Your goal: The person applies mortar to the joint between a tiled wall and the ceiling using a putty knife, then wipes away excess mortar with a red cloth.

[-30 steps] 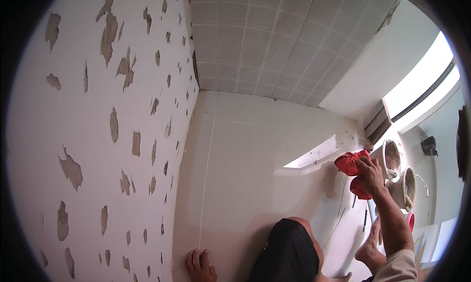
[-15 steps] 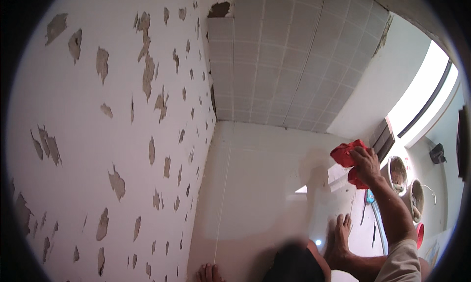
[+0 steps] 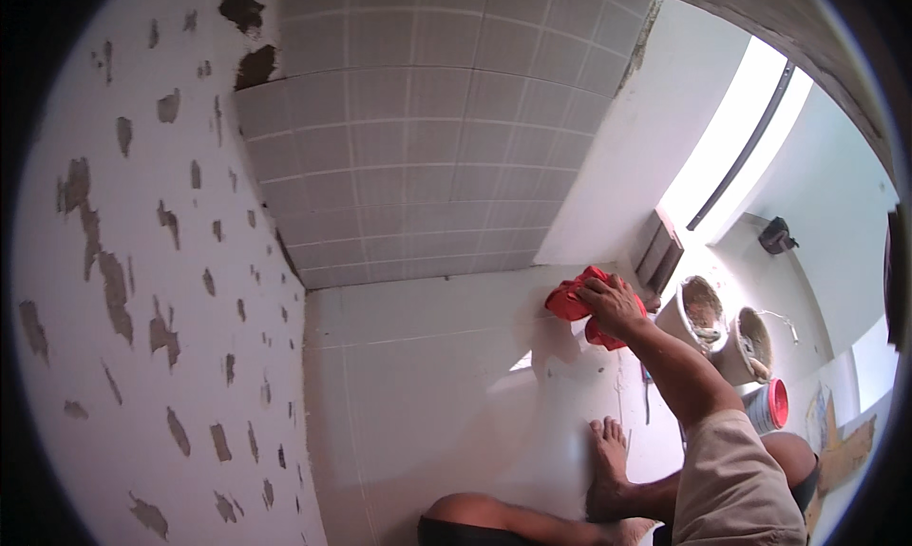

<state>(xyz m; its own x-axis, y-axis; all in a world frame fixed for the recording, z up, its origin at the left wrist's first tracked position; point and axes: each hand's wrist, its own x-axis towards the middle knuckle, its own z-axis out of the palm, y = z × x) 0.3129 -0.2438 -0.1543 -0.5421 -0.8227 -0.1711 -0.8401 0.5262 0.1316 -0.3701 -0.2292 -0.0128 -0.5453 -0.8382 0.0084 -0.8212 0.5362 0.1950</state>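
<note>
My right hand grips a crumpled red cloth, its fingers bent over the top. Part of the cloth hangs below the palm, just above or against the pale tiled floor; I cannot tell whether it touches. A beige sleeve covers my upper right arm, which reaches forward from the lower right. My bare foot rests on the floor nearer to me than the cloth. My left hand is out of sight.
Two mortar-stained buckets and a smaller red-rimmed bucket stand right of my arm. Some tiles lean by the back corner. Grey wall tiles rise ahead; a chipped white wall stands on the left.
The view has swung right, and the right hand with the red cloth appears further left in it. Digits seen earlier at the lower edge have left the picture. My knee now shows there.
</note>
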